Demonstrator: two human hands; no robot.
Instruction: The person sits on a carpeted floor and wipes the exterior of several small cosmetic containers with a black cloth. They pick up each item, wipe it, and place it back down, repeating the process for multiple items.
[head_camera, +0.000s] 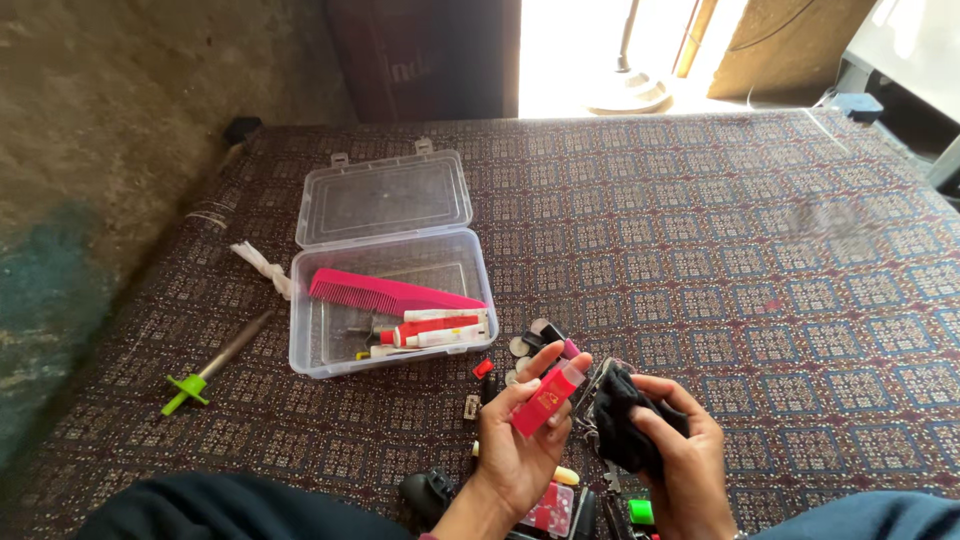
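Note:
My left hand (520, 450) holds a small red bottle with a clear cap (547, 398), tilted up to the right. My right hand (680, 455) grips a black cloth (625, 420) pressed close beside the bottle. Both hands are low in the head view, above my lap. A clear plastic box (310, 345) with its lid (385, 198) open lies to the upper left. It holds a pink comb (385, 293) and a red and white tube (435, 330).
Several small items lie on the patterned cloth (700, 250) around my hands: round black and white caps (530, 340), a small red piece (484, 368), a green item (640, 511). A rod with a green end (205, 375) and a white rag (262, 266) lie left of the box.

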